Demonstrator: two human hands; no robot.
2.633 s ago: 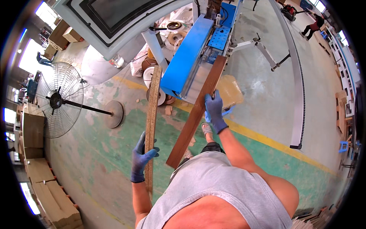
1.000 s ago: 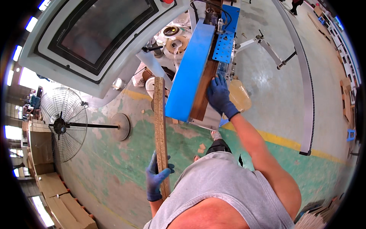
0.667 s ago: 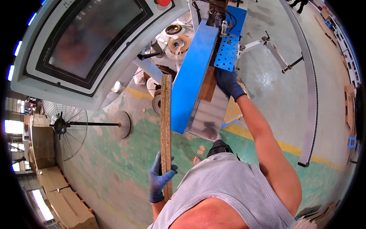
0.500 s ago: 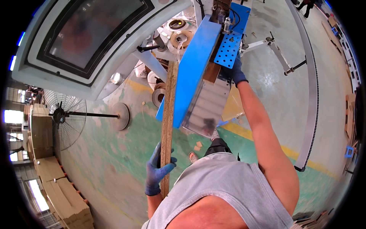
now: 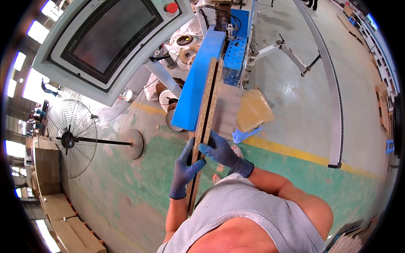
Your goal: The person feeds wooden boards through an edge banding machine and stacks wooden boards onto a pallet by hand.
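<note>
Two long particle boards stand on edge side by side in front of me, the left board (image 5: 205, 105) and the right board (image 5: 213, 97) parted by a narrow dark gap. My left hand (image 5: 184, 170), in a blue work glove, is closed round their near part from the left. From the right, my gloved right hand (image 5: 225, 152) grips the same pair, its fingers over the top edges. The far ends overlap a machine's sloping blue cover (image 5: 194, 92) in the view; contact cannot be told. Beyond is a blue perforated plate (image 5: 236, 52).
A grey control panel (image 5: 114, 38) with a red button (image 5: 171, 7) juts in at upper left. A wire-cage fan (image 5: 67, 137) and cardboard stacks (image 5: 57, 206) are on the left. A long metal rail (image 5: 333, 92) runs along the right; a tan sheet (image 5: 255, 110) lies beside the machine.
My right hand has come back from beside the perforated plate to the boards. Two board edges now show where one showed before, and they sit further right. The view has shifted.
</note>
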